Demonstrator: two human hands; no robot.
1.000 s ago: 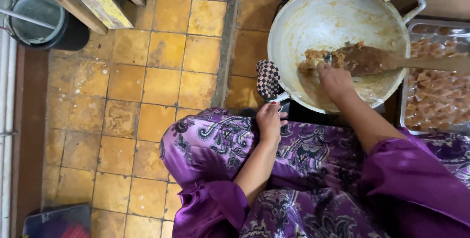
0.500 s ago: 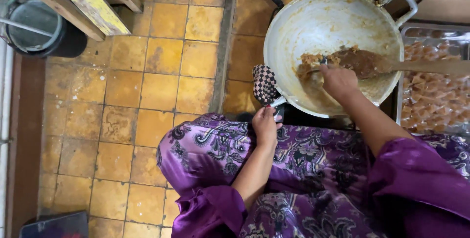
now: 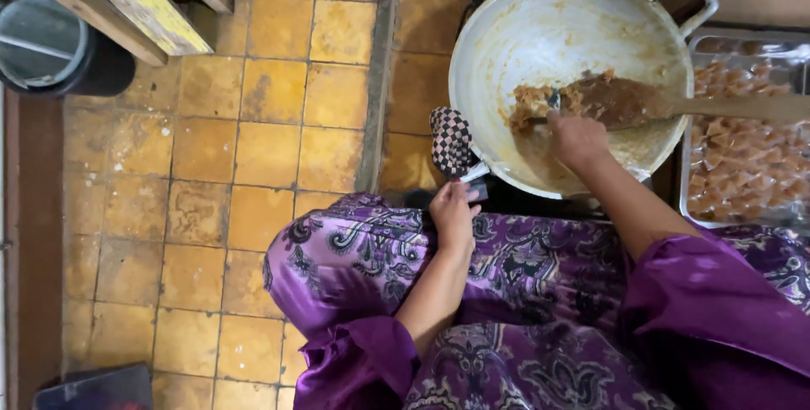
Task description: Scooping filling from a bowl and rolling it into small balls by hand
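Note:
A large pale metal wok (image 3: 515, 30) sits in front of my knees, holding a brown sticky paste (image 3: 540, 102). My right hand (image 3: 575, 138) reaches into the wok and grips a small metal spoon (image 3: 553, 103) at the paste. A wooden spatula (image 3: 666, 105) coated with brown paste lies across the wok. My left hand (image 3: 453, 216) rests on my purple patterned lap, fingers closed at the near wok handle (image 3: 475, 175), which is wrapped with a black-and-white checked cloth (image 3: 449, 140).
A metal tray (image 3: 742, 165) of folded brown pieces stands right of the wok. Yellow tiled floor (image 3: 245, 140) spreads to the left, with a grey bucket (image 3: 42, 43) and yellow wooden planks (image 3: 135, 1) at the top left. A dark gutter (image 3: 375, 81) crosses the tiles.
The view shifted slightly, so the wok sits higher in frame. My right hand stays in the wok at the paste. My left hand stays by the handle.

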